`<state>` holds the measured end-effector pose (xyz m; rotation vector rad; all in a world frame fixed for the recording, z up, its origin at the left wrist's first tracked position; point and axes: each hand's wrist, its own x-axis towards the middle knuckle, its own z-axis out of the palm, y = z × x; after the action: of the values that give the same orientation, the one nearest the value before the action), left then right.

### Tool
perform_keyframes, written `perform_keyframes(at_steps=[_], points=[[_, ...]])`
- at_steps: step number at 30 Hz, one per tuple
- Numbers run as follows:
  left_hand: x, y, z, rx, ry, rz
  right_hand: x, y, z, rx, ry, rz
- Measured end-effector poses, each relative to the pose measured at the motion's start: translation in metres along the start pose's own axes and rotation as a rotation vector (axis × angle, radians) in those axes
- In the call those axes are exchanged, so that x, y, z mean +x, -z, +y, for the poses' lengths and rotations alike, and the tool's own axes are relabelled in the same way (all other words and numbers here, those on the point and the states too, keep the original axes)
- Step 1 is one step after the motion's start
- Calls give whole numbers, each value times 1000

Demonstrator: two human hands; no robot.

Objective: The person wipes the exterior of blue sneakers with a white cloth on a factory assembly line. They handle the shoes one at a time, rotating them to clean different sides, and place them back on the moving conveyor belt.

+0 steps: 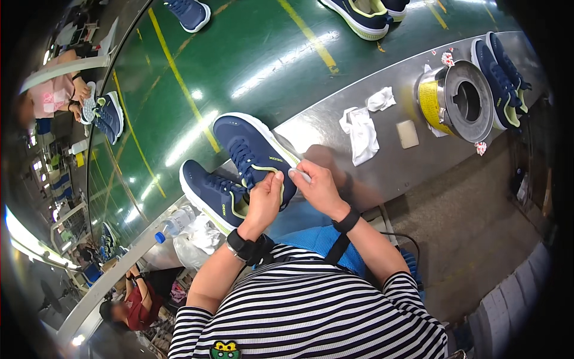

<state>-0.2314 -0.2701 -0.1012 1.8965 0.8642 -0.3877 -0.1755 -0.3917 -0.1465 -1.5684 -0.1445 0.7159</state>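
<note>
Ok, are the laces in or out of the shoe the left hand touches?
In: dark laces cross the front of the navy shoe. Whether they're tied, I cannot tell.

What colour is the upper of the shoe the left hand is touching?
Navy blue; the shoe's upper by the left hand shows best in the head view.

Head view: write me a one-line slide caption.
Left grip at the opening of a navy sneaker, right grip pinching a small white item near its heel, matching sneaker alongside.

White item (pixel 304 176), mostly hidden in the right hand (pixel 320 190)
</note>
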Motion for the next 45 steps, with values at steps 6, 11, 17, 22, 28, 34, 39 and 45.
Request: perform_keyframes(at_steps=[6,11,17,22,28,34,39,45], points=[[1,0,5,33,28,-1,0,2,4,-6,-37,-30],[1,0,3,35,-36,8,10,-4,-1,-22,43,57],[-1,0,-1,0,30,18,1,6,0,-36,-41,-79],[-1,2,-2,44,-11,3,19,-9,1,-44,59,93],[-3,-1,-9,-17,15,28,-4,10,-8,-23,-73,-148],[0,-1,-4,-12,-5,45,6,-9,-9,-51,15,62],[-2,-1,-4,-34,16,50,12,-13,-6,-2,-15,118],[-2,-1,-10,-15,3,66,-2,-3,-5,-19,-39,-28]])
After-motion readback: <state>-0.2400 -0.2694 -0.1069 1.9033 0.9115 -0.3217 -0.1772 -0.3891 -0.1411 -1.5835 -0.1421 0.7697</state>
